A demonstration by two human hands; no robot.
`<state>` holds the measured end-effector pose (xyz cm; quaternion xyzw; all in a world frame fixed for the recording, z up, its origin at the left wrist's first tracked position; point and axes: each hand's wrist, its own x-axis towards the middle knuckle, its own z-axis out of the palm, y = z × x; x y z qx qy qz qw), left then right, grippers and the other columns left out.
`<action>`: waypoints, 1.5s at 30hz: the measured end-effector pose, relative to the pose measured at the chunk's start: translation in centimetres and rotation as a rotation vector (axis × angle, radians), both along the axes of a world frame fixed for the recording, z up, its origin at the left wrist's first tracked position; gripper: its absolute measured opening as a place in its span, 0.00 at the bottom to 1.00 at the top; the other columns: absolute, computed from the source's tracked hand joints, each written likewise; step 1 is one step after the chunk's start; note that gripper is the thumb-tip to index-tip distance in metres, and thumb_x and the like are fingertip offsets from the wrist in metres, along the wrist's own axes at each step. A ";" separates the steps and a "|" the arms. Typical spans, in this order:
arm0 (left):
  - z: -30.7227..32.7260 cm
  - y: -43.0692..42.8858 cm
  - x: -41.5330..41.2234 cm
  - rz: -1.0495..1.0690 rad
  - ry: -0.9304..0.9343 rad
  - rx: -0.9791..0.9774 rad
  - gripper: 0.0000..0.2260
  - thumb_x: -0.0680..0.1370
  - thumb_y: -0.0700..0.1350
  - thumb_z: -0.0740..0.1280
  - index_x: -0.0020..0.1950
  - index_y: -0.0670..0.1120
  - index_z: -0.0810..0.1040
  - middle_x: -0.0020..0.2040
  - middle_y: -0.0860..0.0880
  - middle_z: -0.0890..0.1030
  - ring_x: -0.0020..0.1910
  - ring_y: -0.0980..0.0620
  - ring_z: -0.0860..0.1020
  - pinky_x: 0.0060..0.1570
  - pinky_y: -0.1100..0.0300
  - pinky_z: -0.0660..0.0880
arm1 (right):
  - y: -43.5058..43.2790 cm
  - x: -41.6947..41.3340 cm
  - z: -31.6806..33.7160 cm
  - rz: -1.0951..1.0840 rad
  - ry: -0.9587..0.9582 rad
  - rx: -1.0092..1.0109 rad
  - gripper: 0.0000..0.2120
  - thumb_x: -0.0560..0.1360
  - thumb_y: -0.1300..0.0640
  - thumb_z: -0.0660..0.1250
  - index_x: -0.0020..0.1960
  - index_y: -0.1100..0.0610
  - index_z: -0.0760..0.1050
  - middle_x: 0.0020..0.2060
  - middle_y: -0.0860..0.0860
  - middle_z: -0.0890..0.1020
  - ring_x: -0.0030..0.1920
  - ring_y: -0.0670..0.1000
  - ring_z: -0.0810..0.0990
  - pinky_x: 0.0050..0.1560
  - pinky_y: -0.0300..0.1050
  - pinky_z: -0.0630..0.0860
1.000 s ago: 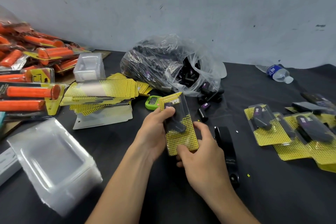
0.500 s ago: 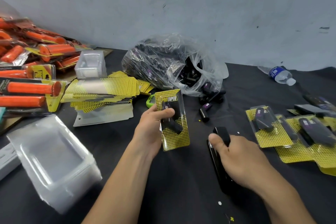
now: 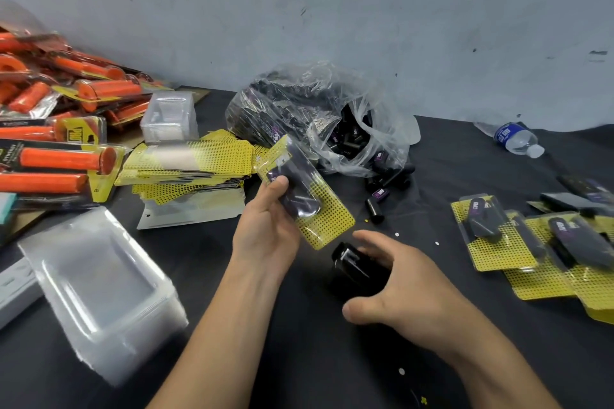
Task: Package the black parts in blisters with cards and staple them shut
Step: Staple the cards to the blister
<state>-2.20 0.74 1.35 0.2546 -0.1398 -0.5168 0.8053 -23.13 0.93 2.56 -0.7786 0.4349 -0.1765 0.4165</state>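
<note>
This is a small hand-packing workshop: a black-covered surface (image 3: 465, 159) pushed against a bare, scuffed grey wall (image 3: 332, 10) is heaped with stock in bulk. A plastic bag (image 3: 282, 109) spills loose black parts (image 3: 375, 209) beside stacked yellow cards (image 3: 186, 163) and clear blister shells (image 3: 99, 282). Packaged orange grips (image 3: 59, 159) are piled at the left, and finished packs (image 3: 498, 236) lie at the right.

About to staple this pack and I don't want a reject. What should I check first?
1. Black part inside the blister pack: ok.
2. Yellow card showing behind the part: ok.
3. Left hand grips the pack: ok.
4. Right hand curled round the stapler: ok.
5. Pack edge in the stapler's mouth: not ok, they are apart.
6. Staples loaded: cannot tell.
</note>
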 end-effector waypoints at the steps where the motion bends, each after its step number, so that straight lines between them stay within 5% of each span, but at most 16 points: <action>1: 0.1 0.2 0.1 -0.030 0.043 -0.021 0.17 0.75 0.42 0.66 0.64 0.43 0.78 0.54 0.46 0.83 0.48 0.49 0.82 0.57 0.54 0.77 | 0.0 0.3 -0.2 -0.032 -0.054 -0.018 0.50 0.49 0.43 0.79 0.72 0.40 0.73 0.57 0.33 0.82 0.59 0.33 0.78 0.60 0.35 0.76; 3: 0.3 0.4 0.2 -0.087 0.110 -0.071 0.15 0.75 0.44 0.66 0.60 0.43 0.80 0.52 0.45 0.84 0.47 0.48 0.83 0.54 0.54 0.79 | 0.2 0.7 -0.4 -0.062 -0.136 -0.055 0.42 0.49 0.45 0.80 0.64 0.38 0.78 0.54 0.32 0.83 0.55 0.34 0.81 0.56 0.37 0.79; 5: 0.5 0.6 0.3 -0.114 0.128 -0.089 0.15 0.76 0.45 0.66 0.62 0.44 0.78 0.54 0.45 0.83 0.49 0.47 0.82 0.63 0.50 0.76 | 0.5 1.2 -0.7 -0.069 -0.165 -0.098 0.38 0.50 0.46 0.81 0.60 0.36 0.77 0.53 0.32 0.83 0.54 0.35 0.82 0.53 0.37 0.79; 9: 0.6 0.8 0.4 -0.124 0.118 -0.129 0.14 0.77 0.44 0.66 0.62 0.45 0.79 0.54 0.47 0.84 0.49 0.50 0.84 0.52 0.54 0.81 | 0.8 1.7 -1.0 -0.049 -0.191 -0.112 0.36 0.54 0.50 0.82 0.59 0.37 0.73 0.51 0.38 0.85 0.50 0.41 0.84 0.51 0.46 0.83; 12: 0.7 0.9 0.5 -0.125 0.081 -0.159 0.15 0.76 0.43 0.66 0.61 0.44 0.79 0.56 0.46 0.83 0.51 0.49 0.84 0.58 0.52 0.78 | 0.7 1.6 -0.9 -0.028 -0.207 -0.116 0.37 0.55 0.51 0.83 0.60 0.36 0.72 0.50 0.41 0.86 0.48 0.44 0.85 0.50 0.46 0.84; 15: 0.9 0.9 -0.1 -0.132 -0.101 -0.138 0.18 0.76 0.41 0.65 0.65 0.42 0.77 0.58 0.44 0.81 0.55 0.47 0.81 0.69 0.46 0.72 | 0.7 1.8 -1.0 -0.030 -0.266 -0.126 0.37 0.55 0.52 0.83 0.60 0.34 0.72 0.52 0.40 0.86 0.51 0.42 0.85 0.48 0.37 0.81; 20: 0.7 1.2 -1.2 -0.210 -0.184 -0.144 0.13 0.76 0.38 0.67 0.59 0.44 0.82 0.54 0.43 0.85 0.53 0.46 0.83 0.59 0.48 0.81 | 0.7 2.0 -1.1 -0.039 -0.330 -0.109 0.32 0.56 0.52 0.83 0.59 0.40 0.79 0.50 0.42 0.87 0.50 0.43 0.85 0.48 0.33 0.79; 32: 1.1 1.2 -1.3 -0.188 -0.178 -0.094 0.21 0.74 0.38 0.69 0.67 0.40 0.75 0.57 0.41 0.81 0.53 0.45 0.81 0.61 0.47 0.79 | 0.7 1.6 -0.8 -0.081 -0.329 -0.061 0.25 0.58 0.52 0.82 0.55 0.44 0.83 0.47 0.44 0.88 0.49 0.45 0.86 0.51 0.46 0.84; 39: 0.7 1.0 -1.2 -0.190 -0.153 -0.122 0.21 0.74 0.38 0.69 0.67 0.38 0.75 0.56 0.40 0.82 0.52 0.45 0.83 0.55 0.47 0.83 | 0.5 1.7 -1.0 -0.104 -0.388 -0.039 0.24 0.57 0.52 0.82 0.53 0.46 0.85 0.45 0.44 0.88 0.48 0.45 0.86 0.47 0.33 0.79; 45: 0.4 0.8 -1.5 -0.213 -0.179 -0.170 0.16 0.74 0.38 0.70 0.62 0.39 0.79 0.54 0.42 0.86 0.51 0.46 0.85 0.51 0.51 0.82 | 0.6 2.0 -1.2 -0.166 -0.497 0.056 0.20 0.57 0.58 0.82 0.49 0.51 0.86 0.42 0.51 0.89 0.45 0.57 0.88 0.48 0.54 0.86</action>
